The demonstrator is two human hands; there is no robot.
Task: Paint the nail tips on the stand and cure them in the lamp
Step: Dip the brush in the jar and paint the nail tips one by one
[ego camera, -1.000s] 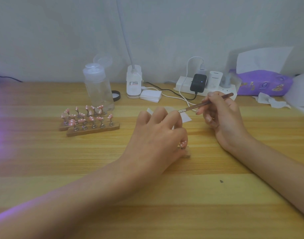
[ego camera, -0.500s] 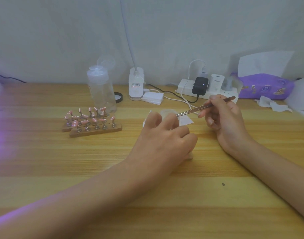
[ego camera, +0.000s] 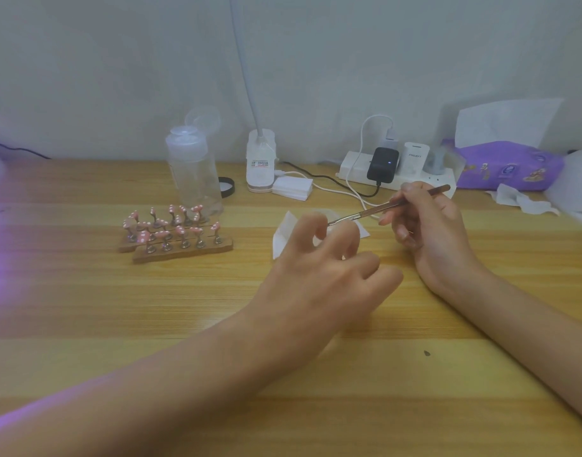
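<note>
Two arms are all I can see of this person. Both are bare as far up as they show. The left hand (ego camera: 319,285) and the right hand (ego camera: 438,235) are bare too. The nails on the right hand look short and plain. A purple glow lies on the left forearm (ego camera: 35,427).

Left hand (ego camera: 319,282) palm down, fingers (ego camera: 311,227) curled; right hand (ego camera: 429,232) pinches tool (ego camera: 358,215).
</note>
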